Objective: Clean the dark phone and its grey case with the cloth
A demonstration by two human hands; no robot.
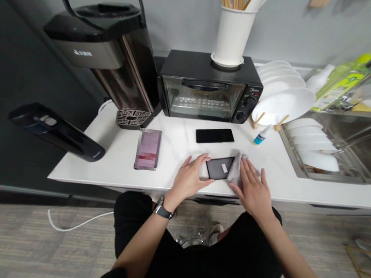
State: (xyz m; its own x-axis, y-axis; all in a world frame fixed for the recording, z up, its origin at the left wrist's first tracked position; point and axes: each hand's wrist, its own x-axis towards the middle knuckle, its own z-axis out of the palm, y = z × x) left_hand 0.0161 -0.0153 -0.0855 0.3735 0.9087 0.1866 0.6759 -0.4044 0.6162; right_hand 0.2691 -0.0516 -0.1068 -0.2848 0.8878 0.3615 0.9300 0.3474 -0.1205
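Observation:
A dark smartphone (216, 168) with a small white label lies on the white counter in front of me. My left hand (191, 177) grips its left end, thumb at the near edge and fingers at the far edge. Over the phone's right end is a grey cloth (236, 169), which covers that part. My right hand (251, 186) presses the cloth down with its fingers stretched along it. Just beyond lies a second black smartphone (214, 136), untouched. A small white bottle with a blue label (261, 135) stands to the right of it.
A toaster oven (210, 87) stands behind, with a white utensil holder (233, 37) on top. To the left are a water dispenser (114, 54), a dark flask-like object (57, 131) and a blurred-out purple item (148, 149). Plates (285, 100) and a sink (367, 138) lie right.

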